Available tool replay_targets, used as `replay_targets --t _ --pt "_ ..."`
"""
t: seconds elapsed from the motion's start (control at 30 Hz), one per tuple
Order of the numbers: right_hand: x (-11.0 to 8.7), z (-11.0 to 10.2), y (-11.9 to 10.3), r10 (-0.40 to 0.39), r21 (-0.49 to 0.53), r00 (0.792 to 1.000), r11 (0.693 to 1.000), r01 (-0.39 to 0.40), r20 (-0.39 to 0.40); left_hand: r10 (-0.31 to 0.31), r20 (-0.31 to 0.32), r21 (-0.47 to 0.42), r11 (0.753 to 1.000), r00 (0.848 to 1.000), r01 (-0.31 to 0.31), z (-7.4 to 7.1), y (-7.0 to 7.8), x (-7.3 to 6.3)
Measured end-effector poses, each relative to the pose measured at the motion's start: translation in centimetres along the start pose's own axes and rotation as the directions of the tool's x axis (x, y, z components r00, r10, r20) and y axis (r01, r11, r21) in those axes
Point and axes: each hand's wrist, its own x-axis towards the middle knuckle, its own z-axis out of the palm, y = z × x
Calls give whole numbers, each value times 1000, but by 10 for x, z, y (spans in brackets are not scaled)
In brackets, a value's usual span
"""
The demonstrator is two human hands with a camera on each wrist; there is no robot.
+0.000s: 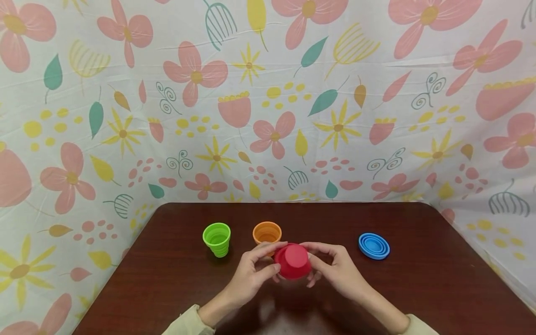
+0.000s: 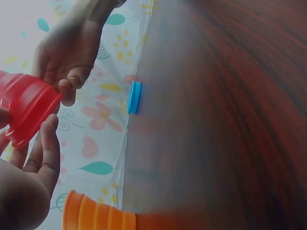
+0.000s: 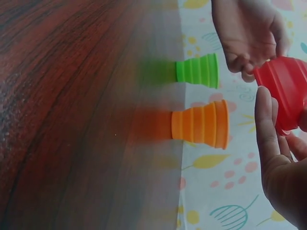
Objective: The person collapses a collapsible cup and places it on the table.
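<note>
Both hands hold a red collapsible cup (image 1: 295, 261) between them above the table, its base tilted up toward the head camera. My left hand (image 1: 250, 274) grips its left side, thumb on the wall and fingers at the rim. On the opposite side, my right hand (image 1: 338, 270) pinches it the same way. The ringed wall of the red cup (image 2: 31, 103) is partly extended in the left wrist view. Just behind the hands stands an orange collapsible cup (image 1: 267, 229), upright and extended, its lower part hidden by the left hand.
A green collapsible cup (image 1: 217, 238) stands extended at the left of the dark wooden table (image 1: 167, 270). To the right lies a blue collapsible cup (image 1: 374, 246), folded flat. A flower-printed cloth (image 1: 268, 88) hangs behind the table's far edge.
</note>
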Motion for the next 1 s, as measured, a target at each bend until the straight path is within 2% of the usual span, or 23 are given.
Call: replay_targets --t 0.2,0.3,0.4,0.53,0.67,0.83,1.0 --pt "-1 0 0 55 67 998 996 -56 18 -8 -11 26 1000 1000 9 1 -1 0" --pt "-1 -2 0 87 138 994 986 -95 62 -13 -25 34 999 1000 14 0 -2 1" --pt "-2 -6 0 81 197 989 975 -104 122 -9 -36 53 999 999 11 -1 -2 1" --pt "-2 -8 2 40 227 984 971 -79 171 -7 -44 66 998 999 10 -1 -2 1" --pt "-1 -7 4 1 224 987 974 -38 161 5 -39 51 999 999 -3 -2 -3 2" --pt "-2 -7 4 -36 213 988 977 3 149 24 9 0 1000 1000 -24 -4 -4 2" --pt "-2 -10 4 -40 201 981 980 1 190 16 57 -17 1000 998 -15 -8 -6 2"
